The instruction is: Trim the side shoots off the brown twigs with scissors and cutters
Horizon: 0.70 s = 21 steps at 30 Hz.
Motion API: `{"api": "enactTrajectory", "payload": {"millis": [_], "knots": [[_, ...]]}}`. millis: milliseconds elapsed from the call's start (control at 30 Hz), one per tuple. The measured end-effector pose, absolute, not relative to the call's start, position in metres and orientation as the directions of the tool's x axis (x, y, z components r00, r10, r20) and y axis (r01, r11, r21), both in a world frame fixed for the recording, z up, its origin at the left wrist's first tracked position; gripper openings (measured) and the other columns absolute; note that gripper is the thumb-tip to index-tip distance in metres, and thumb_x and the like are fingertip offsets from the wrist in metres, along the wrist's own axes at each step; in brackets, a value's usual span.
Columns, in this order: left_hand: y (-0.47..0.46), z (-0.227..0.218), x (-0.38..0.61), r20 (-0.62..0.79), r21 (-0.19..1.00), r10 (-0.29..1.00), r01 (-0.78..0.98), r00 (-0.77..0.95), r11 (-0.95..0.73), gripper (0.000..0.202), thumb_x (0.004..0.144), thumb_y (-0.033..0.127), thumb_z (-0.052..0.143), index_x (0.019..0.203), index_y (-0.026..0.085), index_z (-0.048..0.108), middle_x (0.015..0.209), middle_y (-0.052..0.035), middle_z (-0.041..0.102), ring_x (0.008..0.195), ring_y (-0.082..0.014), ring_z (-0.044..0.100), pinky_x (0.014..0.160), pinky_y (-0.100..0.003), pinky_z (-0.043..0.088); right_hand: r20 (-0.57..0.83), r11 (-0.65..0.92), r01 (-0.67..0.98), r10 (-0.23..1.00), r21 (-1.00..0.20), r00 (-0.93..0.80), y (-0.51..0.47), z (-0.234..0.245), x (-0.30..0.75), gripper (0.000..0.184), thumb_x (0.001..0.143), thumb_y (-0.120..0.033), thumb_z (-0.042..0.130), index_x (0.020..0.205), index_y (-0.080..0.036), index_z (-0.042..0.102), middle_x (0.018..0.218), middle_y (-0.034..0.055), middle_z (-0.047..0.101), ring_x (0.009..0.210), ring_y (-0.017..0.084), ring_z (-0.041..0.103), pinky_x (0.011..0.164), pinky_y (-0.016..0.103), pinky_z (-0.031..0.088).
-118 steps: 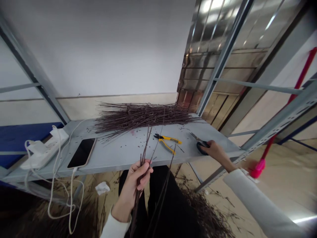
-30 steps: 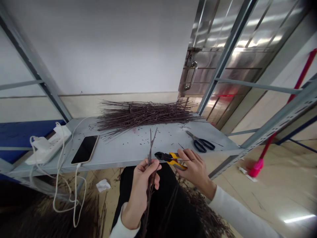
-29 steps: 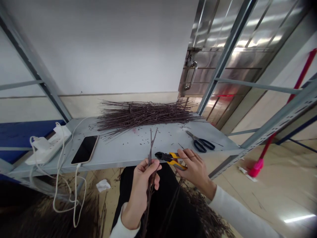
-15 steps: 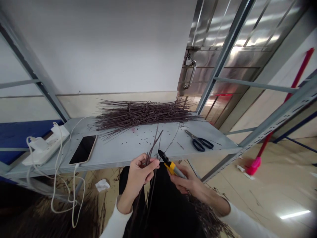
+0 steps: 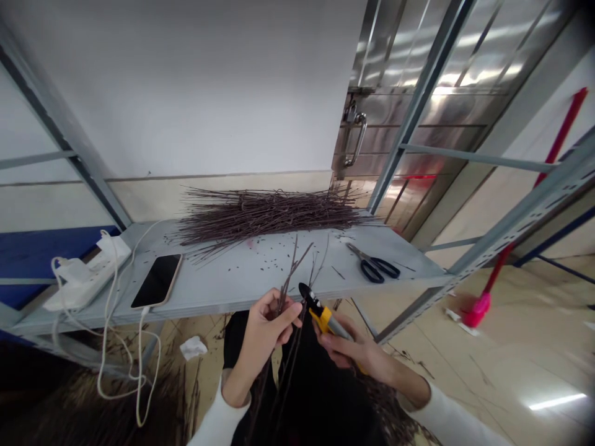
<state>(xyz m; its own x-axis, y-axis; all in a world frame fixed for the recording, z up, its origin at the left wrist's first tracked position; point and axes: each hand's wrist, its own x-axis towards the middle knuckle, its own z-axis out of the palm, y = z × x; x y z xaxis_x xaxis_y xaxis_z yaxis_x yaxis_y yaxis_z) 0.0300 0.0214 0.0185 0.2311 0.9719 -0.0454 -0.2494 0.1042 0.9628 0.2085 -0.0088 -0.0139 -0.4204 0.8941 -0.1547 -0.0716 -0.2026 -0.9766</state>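
Observation:
My left hand (image 5: 274, 319) pinches a few thin dark twigs (image 5: 291, 271) between thumb and fingers, in front of the shelf edge. Their tips stick up over the shelf, and the lower ends hang down before my dark clothing. Wrapped in my right hand (image 5: 348, 341) are cutting pliers (image 5: 320, 310) with black jaws and yellow-grey handles. The jaws point up and left, close beside my left thumb and right at the twigs. Whether the blades touch a twig is too small to tell. Behind, a large bundle of dark twigs (image 5: 274, 214) lies along the back of the shelf.
On the grey shelf (image 5: 223, 291) lie scissors (image 5: 374, 263), a phone (image 5: 157, 280) on a charging cable and a white power strip (image 5: 86, 279). Dark scraps are scattered about. Metal posts (image 5: 413, 111) frame both sides. More twigs (image 5: 390, 402) show low on the right.
The plier jaws have come up against the twigs beside my left thumb. Both hands shifted slightly, and the twig tips lean and spread more to the right.

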Motion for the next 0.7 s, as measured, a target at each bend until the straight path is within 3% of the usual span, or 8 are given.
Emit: {"api": "enactTrajectory", "payload": {"millis": [100,267,400,500,700], "knots": [[0.018,0.019,0.031,-0.068,0.947,0.963,-0.286,0.262,0.145,0.038,0.066,0.045,0.074,0.065,0.016,0.049,0.049,0.0026,0.061,0.028,-0.0013,0.036,0.028,-0.013,0.02,0.072,0.137,0.237,0.962,-0.962,-0.262,-0.007,-0.007,0.212,0.023,0.083,-0.039,0.056,0.095,-0.021,0.049,0.078,-0.001,0.051,0.063,0.011,0.048,0.055,0.023,0.039],[0.015,0.019,0.029,-0.117,0.909,0.926,-0.337,0.358,0.245,0.037,0.066,0.044,0.074,0.063,0.017,0.049,0.043,0.0028,0.059,0.026,-0.0025,0.035,0.026,-0.014,0.018,0.386,0.421,0.63,0.9,-0.653,-0.202,-0.003,-0.002,0.218,0.026,0.078,-0.024,0.054,0.103,-0.02,0.047,0.081,0.0024,0.059,0.063,0.013,0.054,0.057,0.025,0.044],[0.018,0.021,0.029,-0.15,0.879,0.907,-0.368,0.392,0.305,0.035,0.066,0.042,0.075,0.062,0.017,0.051,0.041,0.0026,0.057,0.025,-0.0016,0.03,0.027,-0.015,0.013,0.6,0.502,0.783,0.771,-0.368,-0.212,0.004,0.0,0.227,0.032,0.073,-0.026,0.056,0.103,-0.022,0.048,0.088,0.0068,0.063,0.066,0.017,0.061,0.057,0.027,0.047],[0.019,0.022,0.03,-0.148,0.854,0.908,-0.413,0.391,0.316,0.035,0.068,0.042,0.074,0.062,0.015,0.052,0.043,0.0022,0.057,0.029,-0.0004,0.029,0.031,-0.015,0.013,0.671,0.495,0.84,0.703,-0.222,-0.236,0.007,0.004,0.234,0.031,0.074,-0.026,0.055,0.103,-0.022,0.049,0.088,0.0081,0.065,0.074,0.021,0.065,0.063,0.03,0.051],[0.022,0.017,0.03,-0.107,0.877,0.908,-0.391,0.405,0.278,0.035,0.061,0.034,0.081,0.071,0.015,0.054,0.05,0.0025,0.06,0.034,-0.0009,0.033,0.034,-0.015,0.014,0.636,0.5,0.853,0.71,-0.151,-0.303,0.004,0.016,0.247,0.029,0.076,-0.026,0.054,0.104,-0.02,0.052,0.09,0.0103,0.067,0.076,0.023,0.067,0.06,0.029,0.052]]}}
